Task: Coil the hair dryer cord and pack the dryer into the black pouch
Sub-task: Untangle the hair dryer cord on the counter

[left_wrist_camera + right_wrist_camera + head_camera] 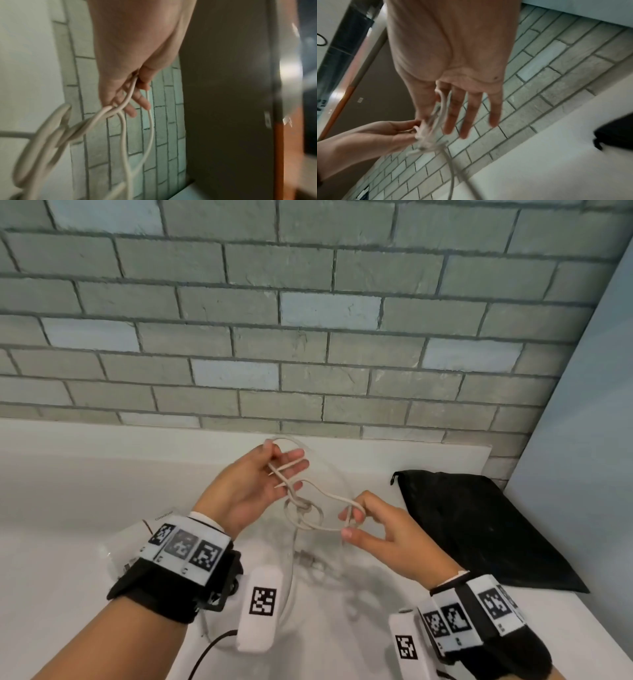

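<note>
Above the white surface [85, 491], the left hand [239, 494] pinches the pale cord [310, 491] in loops while the right hand [380, 529] pinches a loop beside it — the black pouch [479, 525] lies flat at the surface's right edge, nearer the right hand.

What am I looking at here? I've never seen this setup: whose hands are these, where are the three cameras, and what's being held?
No machine: a person's two bare hands, with tagged camera bands on the wrists. The big picture comes from a head camera looking down; the other two look along each hand from the wrists. The left hand holds loops of the white cord, pinched by the thumb with the fingers out. The right hand pinches a loop of the same cord. The black pouch lies on the white counter to the right. The dryer itself isn't clearly visible.
</note>
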`<move>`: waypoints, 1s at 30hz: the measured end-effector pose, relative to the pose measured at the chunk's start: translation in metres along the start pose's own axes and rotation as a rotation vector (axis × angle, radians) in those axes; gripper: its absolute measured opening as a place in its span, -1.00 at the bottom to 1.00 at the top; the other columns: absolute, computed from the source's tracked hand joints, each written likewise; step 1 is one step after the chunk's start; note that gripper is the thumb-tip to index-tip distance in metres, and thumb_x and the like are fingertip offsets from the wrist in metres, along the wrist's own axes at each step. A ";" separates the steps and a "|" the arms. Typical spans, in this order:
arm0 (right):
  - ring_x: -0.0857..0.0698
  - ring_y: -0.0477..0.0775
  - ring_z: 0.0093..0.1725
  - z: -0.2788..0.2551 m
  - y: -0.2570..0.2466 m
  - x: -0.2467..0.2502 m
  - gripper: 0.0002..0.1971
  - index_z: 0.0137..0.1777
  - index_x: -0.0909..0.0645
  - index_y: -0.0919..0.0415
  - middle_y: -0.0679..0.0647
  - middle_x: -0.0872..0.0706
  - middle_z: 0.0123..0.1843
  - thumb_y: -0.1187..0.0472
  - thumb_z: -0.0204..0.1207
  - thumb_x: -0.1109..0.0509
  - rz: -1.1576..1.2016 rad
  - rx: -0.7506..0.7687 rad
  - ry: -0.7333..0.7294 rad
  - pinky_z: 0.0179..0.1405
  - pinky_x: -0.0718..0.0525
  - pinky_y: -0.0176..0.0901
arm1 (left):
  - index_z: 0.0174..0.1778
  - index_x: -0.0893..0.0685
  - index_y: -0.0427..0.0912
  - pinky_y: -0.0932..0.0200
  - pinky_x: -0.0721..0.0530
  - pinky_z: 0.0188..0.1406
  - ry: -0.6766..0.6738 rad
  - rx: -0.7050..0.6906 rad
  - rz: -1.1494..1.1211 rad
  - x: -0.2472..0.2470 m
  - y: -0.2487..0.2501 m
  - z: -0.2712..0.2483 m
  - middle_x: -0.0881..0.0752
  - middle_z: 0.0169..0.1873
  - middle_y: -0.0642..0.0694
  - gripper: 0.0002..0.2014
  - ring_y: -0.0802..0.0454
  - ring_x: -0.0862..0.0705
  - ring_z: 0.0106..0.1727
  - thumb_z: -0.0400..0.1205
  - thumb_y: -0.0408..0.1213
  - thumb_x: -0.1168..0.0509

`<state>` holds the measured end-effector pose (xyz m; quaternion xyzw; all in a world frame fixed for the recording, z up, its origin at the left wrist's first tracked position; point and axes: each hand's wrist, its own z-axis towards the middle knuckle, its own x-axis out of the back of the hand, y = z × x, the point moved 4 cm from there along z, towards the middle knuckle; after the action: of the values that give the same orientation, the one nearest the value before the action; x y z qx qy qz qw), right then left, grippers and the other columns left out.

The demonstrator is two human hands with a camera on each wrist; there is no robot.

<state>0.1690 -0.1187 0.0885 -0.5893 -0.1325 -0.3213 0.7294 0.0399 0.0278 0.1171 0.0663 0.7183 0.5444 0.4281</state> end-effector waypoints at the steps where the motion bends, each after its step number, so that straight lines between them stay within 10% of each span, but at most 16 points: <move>1: -0.73 0.05 -0.03 -0.002 0.005 -0.002 -0.78 -0.25 -0.35 0.10 0.12 -0.71 -0.11 0.25 0.50 -0.36 0.088 -0.016 -0.001 0.06 -0.58 -0.24 | -0.38 -0.46 -0.17 -0.04 -0.77 -0.13 0.006 0.001 -0.150 0.003 0.003 0.000 -0.84 -0.30 -0.11 -0.65 -0.02 -0.83 -0.21 0.71 -0.21 0.02; 5: -0.78 0.10 -0.37 -0.007 0.014 -0.008 -0.76 -0.16 -0.27 0.24 0.21 -0.52 -0.10 0.48 0.49 -0.29 0.377 -0.120 -0.009 -0.29 -0.70 -0.24 | -0.45 -0.48 -0.16 -0.01 -0.70 0.08 0.011 -0.096 -0.377 0.005 0.006 -0.005 -0.82 -0.12 -0.15 -0.68 -0.04 -0.80 -0.01 0.65 -0.27 -0.09; 9: -0.76 0.25 -0.07 -0.006 0.014 -0.006 -0.72 -0.10 -0.30 0.18 0.15 -0.60 -0.07 0.51 0.46 -0.32 0.333 -0.113 -0.048 -0.01 -0.69 -0.10 | -0.60 -0.49 -0.11 0.02 -0.52 0.31 -0.002 -0.221 -0.333 0.009 0.009 -0.009 -0.78 -0.06 -0.04 -0.76 -0.01 -0.67 0.28 0.42 -0.26 -0.24; 12: -0.76 0.19 -0.22 -0.003 0.016 -0.003 -0.66 -0.17 -0.27 0.07 0.13 -0.57 -0.10 0.54 0.49 -0.24 0.290 -0.129 0.060 -0.31 -0.66 -0.19 | -0.63 -0.54 -0.13 -0.05 -0.51 0.30 0.017 -0.207 -0.132 0.014 0.011 -0.006 -0.75 -0.15 -0.05 -0.68 -0.06 -0.61 0.32 0.48 -0.38 -0.19; 17: -0.58 0.16 -0.44 0.002 0.004 0.003 -0.76 -0.16 -0.30 0.08 0.19 -0.63 -0.14 0.45 0.57 -0.14 0.297 -0.086 0.139 -0.39 -0.59 -0.09 | -0.42 -0.70 -0.23 -0.04 -0.64 0.06 0.268 -0.204 1.005 0.025 0.012 -0.007 -0.74 -0.31 -0.14 -0.75 -0.14 -0.69 -0.09 0.55 -0.24 -0.29; 22: -0.73 0.24 -0.37 -0.001 -0.015 -0.008 -0.92 -0.03 -0.31 0.27 0.18 -0.62 -0.03 0.26 0.59 -0.14 0.793 -0.155 -0.015 -0.45 -0.72 -0.04 | -0.10 -0.56 -0.29 0.18 -0.70 -0.58 0.362 -0.222 0.772 0.023 0.014 -0.010 -0.70 -0.25 -0.30 -0.94 0.00 -0.71 -0.59 0.61 -0.40 -0.19; 25: -0.69 0.15 -0.44 -0.004 -0.013 -0.008 -0.84 0.04 -0.28 0.36 0.14 -0.63 -0.01 0.45 0.54 -0.21 0.579 -0.100 -0.043 -0.61 -0.62 -0.16 | 0.44 -0.27 0.03 -0.01 -0.68 0.04 0.169 -0.265 1.292 0.016 0.012 -0.011 -0.54 0.26 -0.27 -0.40 -0.16 -0.69 0.08 0.53 -0.48 -0.27; 27: -0.66 0.14 -0.49 -0.004 -0.009 -0.010 -0.85 0.00 -0.28 0.32 0.07 -0.65 -0.02 0.47 0.55 -0.21 0.395 -0.106 -0.054 -0.63 -0.57 -0.15 | 0.56 0.04 0.20 -0.18 -0.24 0.52 -0.017 -0.368 1.713 0.000 0.008 -0.018 -0.14 0.59 -0.10 -0.11 -0.19 -0.19 0.58 0.46 -0.45 -0.30; 30: -0.64 0.13 -0.51 -0.003 -0.015 -0.015 -0.85 0.00 -0.33 0.23 0.04 -0.68 0.00 0.41 0.54 -0.24 0.212 -0.086 -0.114 -0.63 -0.52 -0.15 | 0.46 0.27 0.37 -0.28 0.39 0.50 -0.337 -0.555 1.958 -0.036 -0.002 -0.034 0.09 0.63 0.16 -0.06 0.02 0.33 0.63 0.48 -0.38 -0.25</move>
<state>0.1477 -0.1182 0.0902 -0.6480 -0.0968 -0.2137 0.7246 0.0399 -0.0182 0.1361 0.5966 0.1290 0.7848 -0.1076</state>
